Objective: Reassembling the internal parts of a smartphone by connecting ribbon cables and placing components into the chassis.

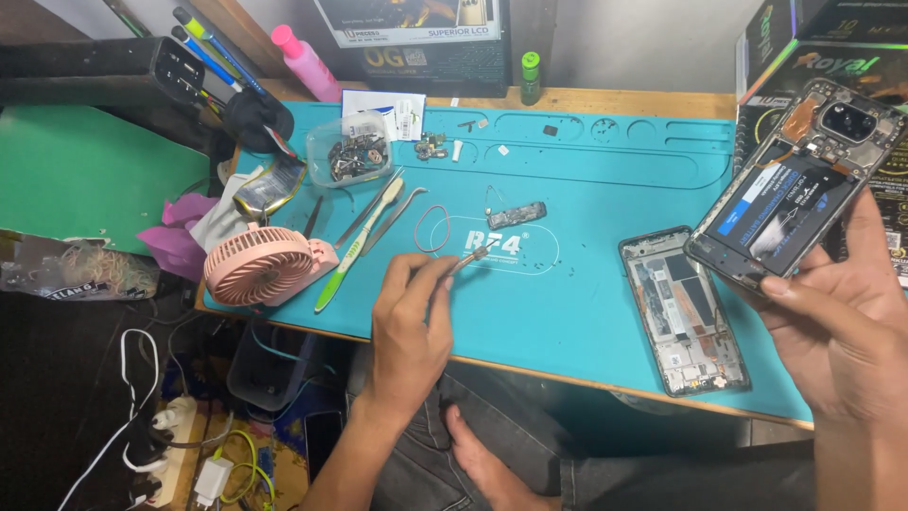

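My right hand [842, 322] holds an opened phone [793, 185] up at the right, its back cover off so the battery and camera module show. My left hand [411, 317] pinches a small thin tool or part [470, 257] over the teal work mat [567, 312], its tip pointing right. A second phone frame [683, 308] with bare circuit boards lies flat on the mat between my hands. A small dark component [516, 214] rests on the mat just beyond my left hand, with a rubber band loop [433, 227] beside it.
A pink handheld fan [263, 265], a green-handled toothbrush [357, 248] and tweezers [395, 216] lie at the mat's left. A clear tub of small parts [352, 151], a pink bottle [305, 61] and a green bottle [531, 76] stand at the back. Boxes stack at right.
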